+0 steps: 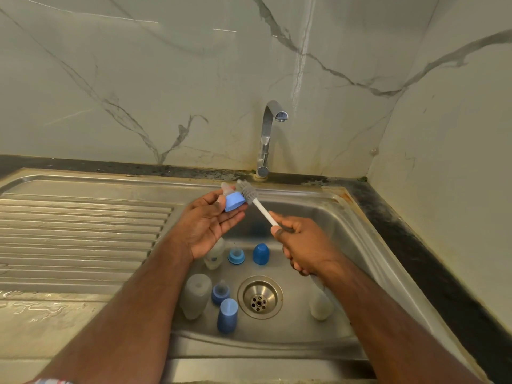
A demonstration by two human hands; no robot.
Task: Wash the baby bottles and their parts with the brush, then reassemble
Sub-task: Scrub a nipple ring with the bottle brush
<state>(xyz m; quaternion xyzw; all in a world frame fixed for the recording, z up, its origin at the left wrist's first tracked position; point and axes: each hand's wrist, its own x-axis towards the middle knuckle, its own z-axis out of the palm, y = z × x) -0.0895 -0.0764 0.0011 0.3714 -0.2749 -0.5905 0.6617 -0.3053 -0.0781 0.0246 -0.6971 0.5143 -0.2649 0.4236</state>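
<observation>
My left hand point(208, 223) holds a light blue collar with its clear teat point(232, 200) above the sink, fingers curled round it. My right hand point(302, 246) grips the white handle of a bottle brush point(249, 193), whose grey bristles touch the collar's right side. In the steel sink point(346, 225) below lie three cloudy bottles point(195, 299) point(214, 254) point(320, 304), two blue caps point(260, 253) point(227, 314) and two blue collars with teats point(236, 255) point(220, 292).
A chrome tap point(267, 137) stands behind the basin, with no water running. The ribbed draining board point(77, 234) stretches to the left. The drain point(260, 297) sits in the basin's middle. Marble wall panels close in at the back and right.
</observation>
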